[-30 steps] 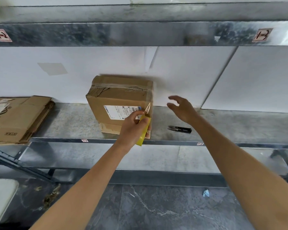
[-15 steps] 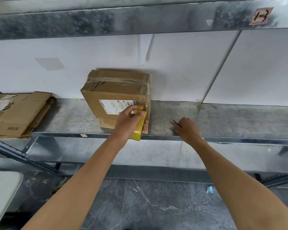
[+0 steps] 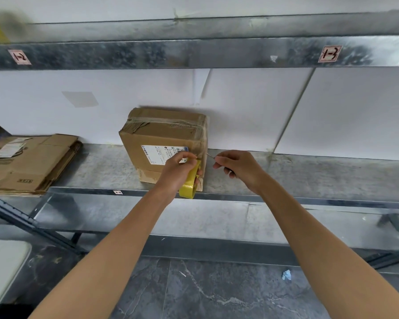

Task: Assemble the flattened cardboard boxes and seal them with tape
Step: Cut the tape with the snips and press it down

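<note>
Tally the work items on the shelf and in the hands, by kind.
Taped-up box: 1
Stack of flattened boxes: 1 (the sheets in it cannot be counted)
Roll of yellow tape, held in the left hand: 1
Snips, held in the right hand: 1
Total: 4

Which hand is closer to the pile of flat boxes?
Left. The left hand grips the yellow tape roll at the upright box, right of the pile; the right hand, gripping small scissors, is farther right.
</note>
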